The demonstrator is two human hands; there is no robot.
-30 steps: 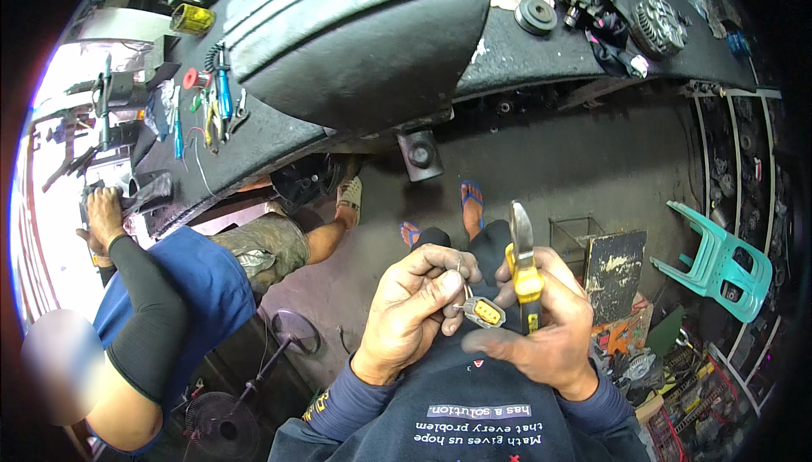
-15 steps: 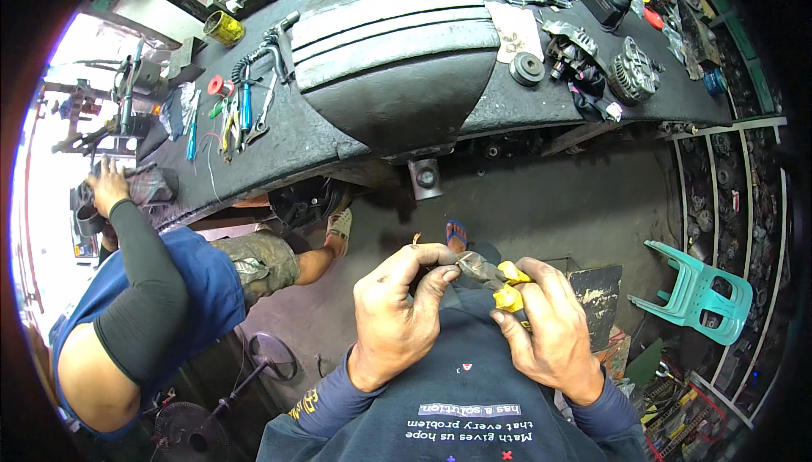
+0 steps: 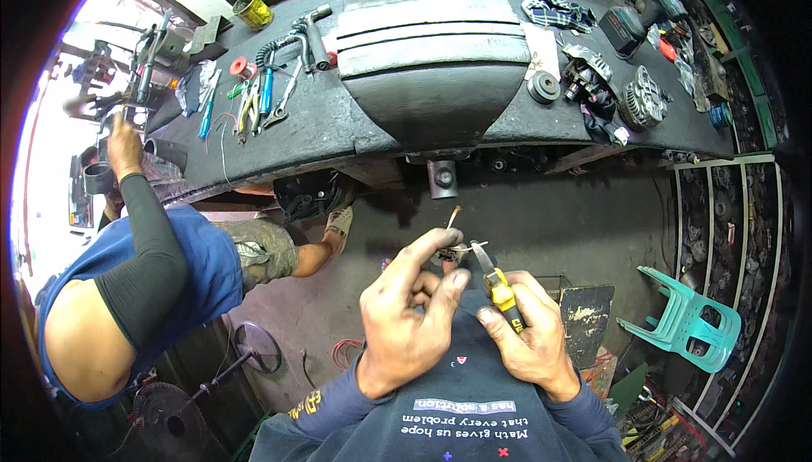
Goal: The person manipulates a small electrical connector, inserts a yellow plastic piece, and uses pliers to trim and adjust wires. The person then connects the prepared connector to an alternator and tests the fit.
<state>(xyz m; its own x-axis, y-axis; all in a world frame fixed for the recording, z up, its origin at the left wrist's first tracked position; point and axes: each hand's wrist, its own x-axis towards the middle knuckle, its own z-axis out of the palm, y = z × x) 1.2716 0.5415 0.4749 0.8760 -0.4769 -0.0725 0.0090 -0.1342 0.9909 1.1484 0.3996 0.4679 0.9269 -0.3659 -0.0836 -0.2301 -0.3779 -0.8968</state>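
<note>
My left hand (image 3: 410, 314) pinches a small metal part with thin wires (image 3: 450, 246) between thumb and fingertips, just below the workbench edge. My right hand (image 3: 529, 335) grips yellow-handled pliers (image 3: 497, 280), whose jaws point up and left and touch the wires beside my left fingertips. One wire end sticks up above the part. Both hands sit close together over my dark blue shirt.
A dark workbench (image 3: 355, 115) runs across the top with a grey curved panel (image 3: 431, 65), hand tools (image 3: 254, 103), rags and engine parts (image 3: 630, 94). A person in a blue shirt (image 3: 144, 276) crouches at left. A teal plastic chair (image 3: 689, 322) stands at right, shelves behind it.
The view has tilted so more of the bench top shows. My hands have dropped lower in the picture, and the pliers' jaws have swung from upright to meet the wires in my left hand.
</note>
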